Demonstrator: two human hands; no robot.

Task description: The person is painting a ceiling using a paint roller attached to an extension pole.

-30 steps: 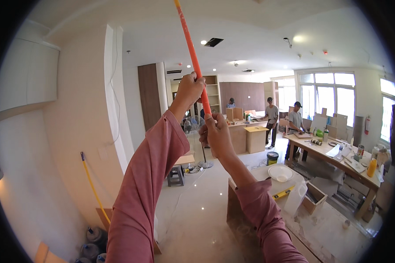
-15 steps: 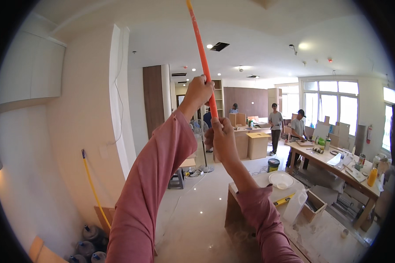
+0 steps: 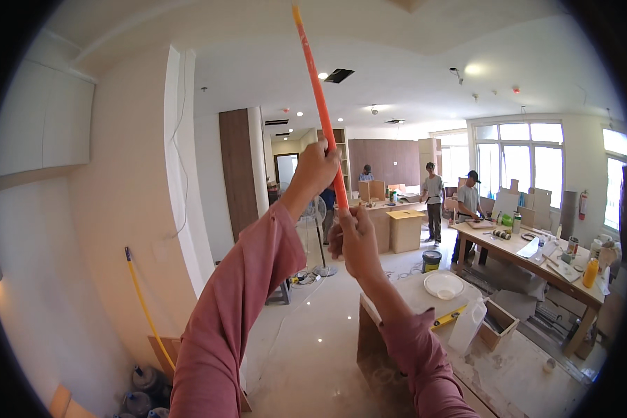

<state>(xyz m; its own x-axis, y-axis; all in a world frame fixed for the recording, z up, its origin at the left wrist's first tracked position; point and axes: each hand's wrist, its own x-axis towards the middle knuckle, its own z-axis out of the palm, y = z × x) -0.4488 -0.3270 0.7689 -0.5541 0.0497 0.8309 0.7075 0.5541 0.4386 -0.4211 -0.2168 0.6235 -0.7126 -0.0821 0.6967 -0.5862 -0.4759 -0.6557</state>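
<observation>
A long orange pole (image 3: pixel 318 90) with a yellow upper end rises tilted in front of me, its top leaning left toward the ceiling. My left hand (image 3: pixel 316 169) is wrapped round the middle of its visible length. Lower down, my right hand (image 3: pixel 359 244) is closed round the pole's bottom end, fingers curled. Whatever sits at the pole's far tip is cut off or too faint to make out. Both forearms are raised, in dusty pink sleeves.
Below right, a dusty worktop (image 3: pixel 515 376) carries a white bowl (image 3: pixel 444 285), a yellow level (image 3: pixel 450 318), a white jug (image 3: pixel 467 324) and a wooden box (image 3: pixel 498 324). A yellow pole (image 3: pixel 143 303) leans at the wall. People work by a cluttered table (image 3: pixel 536 261); a fan (image 3: pixel 313 209) stands behind.
Both hands and the pole have come down a little, while the grip stays closed. The room has shifted slightly left in view.
</observation>
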